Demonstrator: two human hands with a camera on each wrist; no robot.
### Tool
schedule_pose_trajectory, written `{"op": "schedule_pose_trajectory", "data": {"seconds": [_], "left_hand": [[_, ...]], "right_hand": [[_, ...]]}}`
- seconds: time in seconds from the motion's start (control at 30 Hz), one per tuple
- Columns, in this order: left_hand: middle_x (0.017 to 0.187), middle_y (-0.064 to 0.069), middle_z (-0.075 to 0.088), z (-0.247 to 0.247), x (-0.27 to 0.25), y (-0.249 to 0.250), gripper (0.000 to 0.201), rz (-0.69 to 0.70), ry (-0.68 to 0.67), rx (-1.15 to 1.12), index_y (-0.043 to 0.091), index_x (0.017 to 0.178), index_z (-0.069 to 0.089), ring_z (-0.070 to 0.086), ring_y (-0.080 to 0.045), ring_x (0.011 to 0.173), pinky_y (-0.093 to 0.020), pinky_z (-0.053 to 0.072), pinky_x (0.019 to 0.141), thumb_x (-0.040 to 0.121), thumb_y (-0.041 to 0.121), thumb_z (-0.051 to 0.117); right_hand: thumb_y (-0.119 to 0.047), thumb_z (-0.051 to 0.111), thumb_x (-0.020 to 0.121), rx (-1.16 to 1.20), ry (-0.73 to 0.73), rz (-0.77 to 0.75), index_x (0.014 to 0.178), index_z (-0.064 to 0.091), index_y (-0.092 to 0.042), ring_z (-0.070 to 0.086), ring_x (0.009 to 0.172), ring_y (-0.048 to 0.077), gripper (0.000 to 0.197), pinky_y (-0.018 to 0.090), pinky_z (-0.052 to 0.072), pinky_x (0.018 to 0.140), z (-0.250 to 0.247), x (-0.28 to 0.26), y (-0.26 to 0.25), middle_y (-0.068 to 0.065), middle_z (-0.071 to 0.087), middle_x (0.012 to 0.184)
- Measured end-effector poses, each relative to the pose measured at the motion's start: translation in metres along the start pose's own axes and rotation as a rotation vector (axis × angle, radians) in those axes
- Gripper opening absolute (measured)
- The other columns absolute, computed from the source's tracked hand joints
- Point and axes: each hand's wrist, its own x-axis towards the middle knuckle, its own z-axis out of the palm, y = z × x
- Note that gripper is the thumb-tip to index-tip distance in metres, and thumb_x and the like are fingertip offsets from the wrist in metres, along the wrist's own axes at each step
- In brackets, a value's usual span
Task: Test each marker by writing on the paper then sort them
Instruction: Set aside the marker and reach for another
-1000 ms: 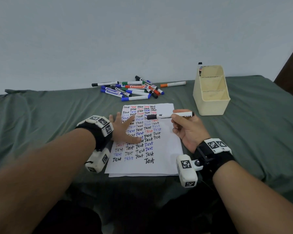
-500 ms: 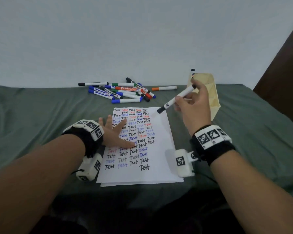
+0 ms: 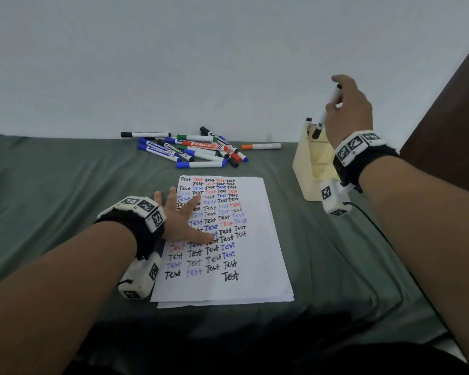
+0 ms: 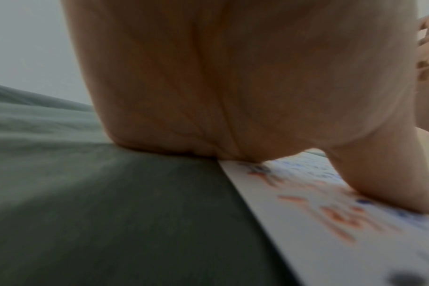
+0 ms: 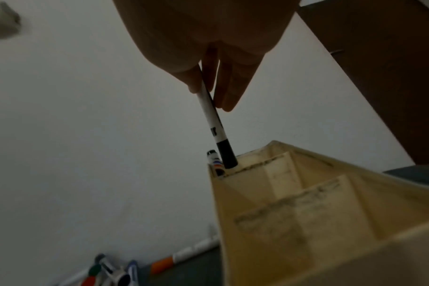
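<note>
The green cloth spreads under both arms, and on it, beneath the left hand, lies the paper, filled with rows of "Test"; that hand lies flat with fingers spread, pressing the sheet down as it did a second ago. Beyond its fingertips the pile of markers waits, untested as far as I can judge. Up and to the right, the right hand has lifted off the paper and swung over the cream box. A second ago it held the black marker level above the sheet; now its fingers pinch it upright, cap end down, dipping into the far compartment beside another marker already standing there. So this marker seems tested and nearly sorted; the pile comes next.
</note>
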Motion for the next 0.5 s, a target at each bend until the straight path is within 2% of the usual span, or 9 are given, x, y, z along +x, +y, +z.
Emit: {"op": "schedule_pose_trajectory", "data": {"seconds": [0.07, 0.17, 0.27, 0.33, 0.4, 0.47, 0.5], "left_hand": [[0.158, -0.006, -0.036, 0.001, 0.003, -0.001, 0.135, 0.004, 0.002, -0.015, 0.054, 0.145, -0.025, -0.029, -0.047, 0.143, -0.068, -0.005, 0.114, 0.038, 0.107, 0.038], [0.159, -0.005, -0.035, 0.002, 0.007, -0.002, 0.144, 0.008, 0.006, -0.03, 0.056, 0.145, -0.023, -0.029, -0.047, 0.143, -0.067, -0.004, 0.116, 0.025, 0.109, 0.036], [0.159, -0.003, -0.035, 0.003, 0.011, -0.003, 0.146, 0.007, 0.008, -0.034, 0.059, 0.143, -0.023, -0.03, -0.046, 0.143, -0.067, -0.005, 0.116, 0.018, 0.11, 0.035], [0.159, -0.001, -0.035, 0.005, 0.014, -0.003, 0.144, 0.004, 0.017, -0.036, 0.061, 0.141, -0.023, -0.03, -0.045, 0.143, -0.067, -0.005, 0.116, 0.019, 0.111, 0.036], [0.159, -0.001, -0.035, 0.005, 0.015, -0.004, 0.143, 0.001, 0.025, -0.036, 0.063, 0.14, -0.023, -0.03, -0.045, 0.143, -0.067, -0.004, 0.116, 0.019, 0.111, 0.036], [0.159, 0.0, -0.035, 0.006, 0.015, -0.005, 0.142, -0.001, 0.029, -0.031, 0.064, 0.139, -0.022, -0.029, -0.045, 0.144, -0.067, -0.003, 0.117, 0.019, 0.111, 0.036], [0.159, 0.0, -0.034, 0.005, 0.014, -0.005, 0.141, -0.001, 0.028, -0.025, 0.064, 0.139, -0.022, -0.029, -0.044, 0.144, -0.067, -0.003, 0.117, 0.02, 0.111, 0.036]], "right_hand": [[-0.006, 0.046, 0.1, -0.047, -0.061, 0.013, 0.142, 0.05, -0.026, 0.061, 0.099, 0.023, 0.047, 0.033, 0.049, 0.084, 0.008, -0.004, 0.008, 0.009, 0.064, 0.117], [-0.015, 0.041, 0.104, -0.111, -0.182, 0.067, 0.144, 0.051, -0.025, 0.066, 0.096, 0.03, 0.042, 0.034, 0.052, 0.082, 0.019, -0.01, 0.018, 0.013, 0.067, 0.117], [-0.02, 0.043, 0.105, -0.238, -0.293, 0.095, 0.154, 0.036, -0.026, 0.06, 0.114, 0.037, 0.05, 0.038, 0.047, 0.085, 0.027, -0.015, 0.02, 0.017, 0.061, 0.13], [-0.021, 0.051, 0.101, -0.329, -0.279, 0.06, 0.157, 0.027, -0.026, 0.048, 0.125, 0.04, 0.06, 0.044, 0.045, 0.087, 0.032, -0.022, 0.019, 0.016, 0.053, 0.138], [-0.023, 0.057, 0.097, -0.401, -0.235, -0.035, 0.157, 0.024, -0.025, 0.036, 0.135, 0.041, 0.068, 0.051, 0.042, 0.1, 0.034, -0.034, 0.016, 0.013, 0.038, 0.151], [-0.027, 0.06, 0.095, -0.408, -0.241, -0.171, 0.157, 0.025, -0.021, 0.03, 0.141, 0.039, 0.072, 0.049, 0.03, 0.114, 0.035, -0.048, 0.011, 0.013, 0.031, 0.157], [-0.028, 0.061, 0.096, -0.371, -0.281, -0.224, 0.157, 0.027, -0.02, 0.029, 0.143, 0.038, 0.071, 0.046, 0.026, 0.117, 0.036, -0.054, 0.007, 0.012, 0.031, 0.158]]}}
